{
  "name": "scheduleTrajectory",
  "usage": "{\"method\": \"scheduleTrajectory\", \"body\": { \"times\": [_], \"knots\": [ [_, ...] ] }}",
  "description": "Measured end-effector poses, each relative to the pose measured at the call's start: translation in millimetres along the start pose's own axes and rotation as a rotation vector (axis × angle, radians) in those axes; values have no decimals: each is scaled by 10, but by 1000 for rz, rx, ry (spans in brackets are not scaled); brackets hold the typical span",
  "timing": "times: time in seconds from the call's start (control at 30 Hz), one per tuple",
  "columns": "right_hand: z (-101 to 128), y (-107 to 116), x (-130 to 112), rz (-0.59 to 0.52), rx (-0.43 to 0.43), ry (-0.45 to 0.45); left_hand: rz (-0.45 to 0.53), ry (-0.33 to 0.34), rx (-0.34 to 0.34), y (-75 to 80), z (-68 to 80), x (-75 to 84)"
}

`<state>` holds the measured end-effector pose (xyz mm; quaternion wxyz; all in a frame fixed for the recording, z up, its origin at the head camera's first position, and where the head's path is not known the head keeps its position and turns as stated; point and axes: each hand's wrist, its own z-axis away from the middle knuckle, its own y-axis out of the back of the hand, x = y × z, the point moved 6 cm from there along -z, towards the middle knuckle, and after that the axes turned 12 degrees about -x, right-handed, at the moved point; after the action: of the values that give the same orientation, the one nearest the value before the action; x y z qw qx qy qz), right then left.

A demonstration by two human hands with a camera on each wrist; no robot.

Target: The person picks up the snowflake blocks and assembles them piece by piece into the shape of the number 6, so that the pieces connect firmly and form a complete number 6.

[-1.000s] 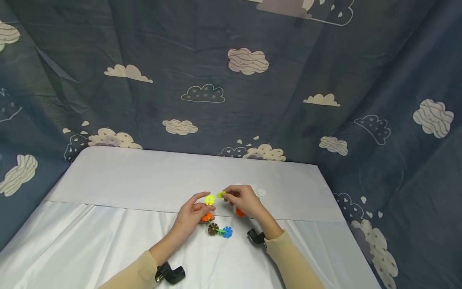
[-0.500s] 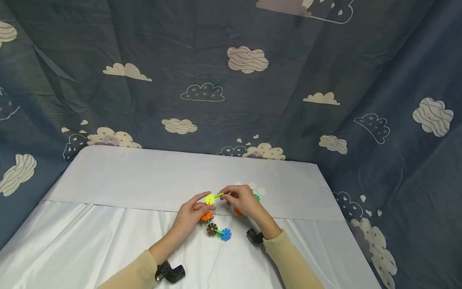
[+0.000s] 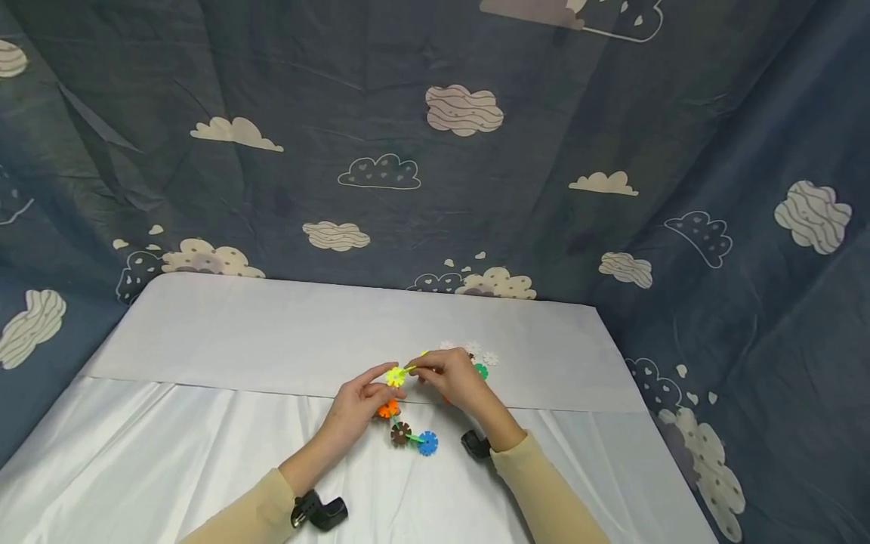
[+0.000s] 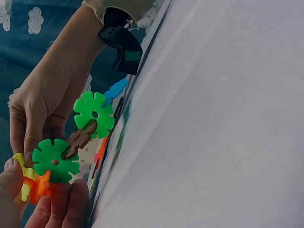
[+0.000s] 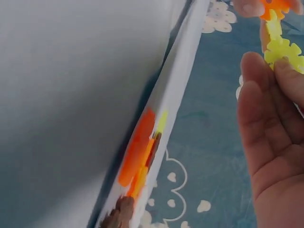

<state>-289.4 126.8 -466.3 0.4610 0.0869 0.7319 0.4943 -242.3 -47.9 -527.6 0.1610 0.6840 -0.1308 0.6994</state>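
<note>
My left hand point(image 3: 360, 406) grips a chain of slotted plastic snowflake discs by its yellow disc point(image 3: 395, 376) and orange disc point(image 3: 388, 409). From there the chain hangs down through a green disc point(image 4: 55, 161), a brown disc point(image 3: 401, 434), another green disc point(image 4: 94, 114) and a blue disc point(image 3: 427, 443). Thumb and fingers of my right hand point(image 3: 458, 380) pinch a second yellow disc point(image 5: 285, 51). Its edge meets the first yellow disc in the right wrist view; how deep the slots engage cannot be told.
Behind my right hand lie several white discs point(image 3: 490, 359) and a green disc point(image 3: 481, 371) on the white-covered table point(image 3: 204, 453). Loose orange discs point(image 5: 137, 149) and a brown disc point(image 5: 121, 213) show in the right wrist view. A dark cloud-patterned curtain point(image 3: 381, 91) stands behind.
My right hand has moved slightly left, bringing its yellow disc from apart into contact with the yellow disc in my left hand. My left hand stays nearly still.
</note>
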Motion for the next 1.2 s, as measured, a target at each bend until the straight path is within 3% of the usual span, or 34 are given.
{"method": "scheduleTrajectory", "body": {
  "times": [0.17,0.3,0.47,0.67,0.77,0.9,1.0,1.2],
  "knots": [
    [13,-27,-83,74,6,70,12,12,-5,-15,4,-21],
    [16,-47,-80,86,-5,70,18,20,4,-15,7,-34],
    [23,39,56,38,-81,-13,26,8,18,-17,0,-12],
    [205,330,364,39,-59,-243,60,6,63,-1,-1,8],
    [323,312,468,59,-141,-323,50,19,81,14,10,-4],
    [419,174,515,181,-259,-339,72,26,75,24,13,-11],
    [449,112,534,260,-258,-346,98,16,49,13,8,-9],
    [438,108,555,178,-210,-376,35,15,31,-9,19,-3]
  ]
}}
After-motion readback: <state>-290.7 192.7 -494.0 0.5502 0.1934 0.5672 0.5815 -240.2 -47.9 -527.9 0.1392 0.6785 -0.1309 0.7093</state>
